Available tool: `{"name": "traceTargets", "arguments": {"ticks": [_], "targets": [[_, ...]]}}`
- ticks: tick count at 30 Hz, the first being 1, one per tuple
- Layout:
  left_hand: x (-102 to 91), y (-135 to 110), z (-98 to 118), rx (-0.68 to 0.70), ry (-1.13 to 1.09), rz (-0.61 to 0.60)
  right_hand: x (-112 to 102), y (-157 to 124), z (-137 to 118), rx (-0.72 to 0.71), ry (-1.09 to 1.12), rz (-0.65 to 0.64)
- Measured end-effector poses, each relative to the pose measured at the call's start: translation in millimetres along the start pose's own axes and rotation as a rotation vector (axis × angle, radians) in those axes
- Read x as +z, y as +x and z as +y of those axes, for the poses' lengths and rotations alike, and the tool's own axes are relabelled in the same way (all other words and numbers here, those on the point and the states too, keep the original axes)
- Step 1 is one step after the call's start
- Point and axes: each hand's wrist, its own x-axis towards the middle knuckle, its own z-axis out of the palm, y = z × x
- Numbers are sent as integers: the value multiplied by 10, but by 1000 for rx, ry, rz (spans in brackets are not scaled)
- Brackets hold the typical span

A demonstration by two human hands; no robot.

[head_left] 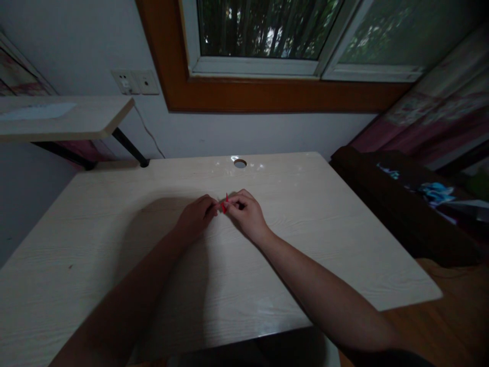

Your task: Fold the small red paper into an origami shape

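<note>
Between my two hands, over the middle of the pale wood-grain desk (275,275), is a small red piece (223,208) with a thin pointed tip sticking up; it looks like folded paper, but its exact kind is too small to tell. My right hand (246,211) pinches it between thumb and fingers. From the other side, my left hand (196,216) has its fingertips pressed together at the left edge of the red piece. Fingers cover most of its shape.
A round cable hole (240,163) lies near the desk's back edge. On the left, a raised shelf (76,122) stands on black legs, with a white sheet on top. Behind is a window with a brown frame (267,96). Dark furniture (397,214) holding cloth stands at right.
</note>
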Motion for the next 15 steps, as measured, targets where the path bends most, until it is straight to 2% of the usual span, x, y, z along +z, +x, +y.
{"name": "traceTargets", "arguments": {"ticks": [15], "targets": [[-38,-1,49,46,-4,40,3,-2,4,-34,-25,-100]]}}
